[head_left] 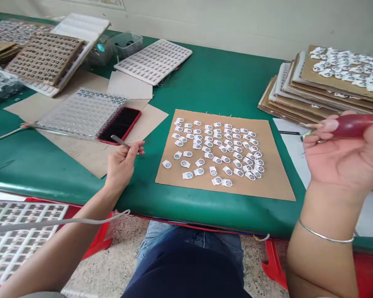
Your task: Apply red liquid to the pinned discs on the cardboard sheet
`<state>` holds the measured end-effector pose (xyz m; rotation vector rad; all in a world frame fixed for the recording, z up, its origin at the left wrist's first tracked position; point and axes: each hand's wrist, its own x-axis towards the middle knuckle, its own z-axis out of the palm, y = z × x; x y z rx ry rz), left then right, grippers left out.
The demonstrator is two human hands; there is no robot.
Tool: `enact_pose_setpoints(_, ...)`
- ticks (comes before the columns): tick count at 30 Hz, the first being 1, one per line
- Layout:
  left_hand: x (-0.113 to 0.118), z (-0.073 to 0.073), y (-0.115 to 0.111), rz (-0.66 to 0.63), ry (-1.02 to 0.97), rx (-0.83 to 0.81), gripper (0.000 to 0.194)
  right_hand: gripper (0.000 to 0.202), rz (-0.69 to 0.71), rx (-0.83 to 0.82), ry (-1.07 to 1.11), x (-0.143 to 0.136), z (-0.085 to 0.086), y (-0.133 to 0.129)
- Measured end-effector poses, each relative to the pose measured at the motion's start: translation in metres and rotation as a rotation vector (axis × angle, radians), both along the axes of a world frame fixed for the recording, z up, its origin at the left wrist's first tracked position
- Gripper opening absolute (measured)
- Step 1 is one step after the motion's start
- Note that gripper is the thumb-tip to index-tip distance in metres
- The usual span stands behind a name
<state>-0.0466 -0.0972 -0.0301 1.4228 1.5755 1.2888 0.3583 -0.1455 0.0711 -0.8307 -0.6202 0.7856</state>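
My left hand (122, 163) is closed around a thin grey metal stick (119, 140), its end pointing up and left beside the phone. I cannot make out the stick's exact kind. At the right, my right hand (342, 153) is raised palm up, with its fingers wrapped round a dark red tapered tool handle (357, 125). The tool's working end is partly hidden by the fingertips. Between the hands lies a brown cardboard sheet (275, 182), dotted with several small white tabs (188, 175) bearing round dark metal-looking centres.
A red-cased phone (121, 124) rests against a clear plastic tray (81, 111). White pitted trays (155, 62) and a clear box (126, 45) stand behind. Stacked cardboard sheets (295, 91) rise at the right, by a paper (290, 145). A grey cable (81, 221) crosses my left forearm.
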Motion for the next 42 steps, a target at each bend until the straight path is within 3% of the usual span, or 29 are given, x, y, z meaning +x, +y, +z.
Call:
enact_pose_setpoints(4, -0.021, 0.009, -0.007, -0.090, 0.304, -0.093, 0.025, 0.031, 0.134, 0.127, -0.085, 0.004, -0.003, 0.012)
enact_pose_setpoints(7, -0.021, 0.020, -0.012, -0.155, 0.280, -0.098, 0.022, 0.030, 0.137, 0.166, -0.072, 0.004, -0.005, 0.022)
enact_pose_setpoints(10, 0.006, 0.031, -0.020, -0.248, 0.116, -0.080, 0.025, 0.036, 0.161, 0.137, -0.042, -0.007, -0.006, 0.029)
enact_pose_setpoints(12, 0.034, 0.035, -0.025, -0.335, 0.130, -0.026, 0.023, 0.039, 0.178, 0.100, -0.039, -0.016, -0.009, 0.031)
enact_pose_setpoints(16, 0.081, 0.030, -0.024, -0.606, 0.252, 0.255, 0.016, 0.037, 0.133, 0.046, -0.032, -0.023, -0.020, 0.031)
enact_pose_setpoints(19, 0.096, 0.023, -0.020, -0.674, 0.274, 0.248, 0.016, 0.031, 0.094, -0.003, 0.015, -0.017, -0.028, 0.029)
enact_pose_setpoints(23, 0.099, 0.018, -0.019, -0.617, 0.261, 0.042, 0.018, 0.030, 0.051, 0.002, 0.054, -0.008, -0.031, 0.027)
enact_pose_setpoints(30, 0.105, 0.015, -0.020, -0.623, 0.287, -0.066, 0.020, 0.030, 0.045, 0.017, 0.036, -0.008, -0.030, 0.026)
enact_pose_setpoints(35, 0.105, 0.022, -0.011, -0.678, 0.271, 0.080, 0.020, 0.029, 0.053, -0.001, 0.010, -0.013, -0.031, 0.028)
enact_pose_setpoints(38, 0.101, 0.027, 0.003, -0.840, 0.305, 0.220, 0.018, 0.027, 0.093, -0.024, -0.003, -0.023, -0.028, 0.028)
enact_pose_setpoints(40, 0.098, 0.027, 0.011, -0.928, 0.323, 0.260, 0.018, 0.028, 0.159, -0.107, -0.001, -0.032, -0.026, 0.024)
enact_pose_setpoints(42, 0.095, 0.025, 0.016, -0.914, 0.298, 0.251, 0.020, 0.029, 0.266, -0.244, 0.008, -0.043, -0.027, 0.017)
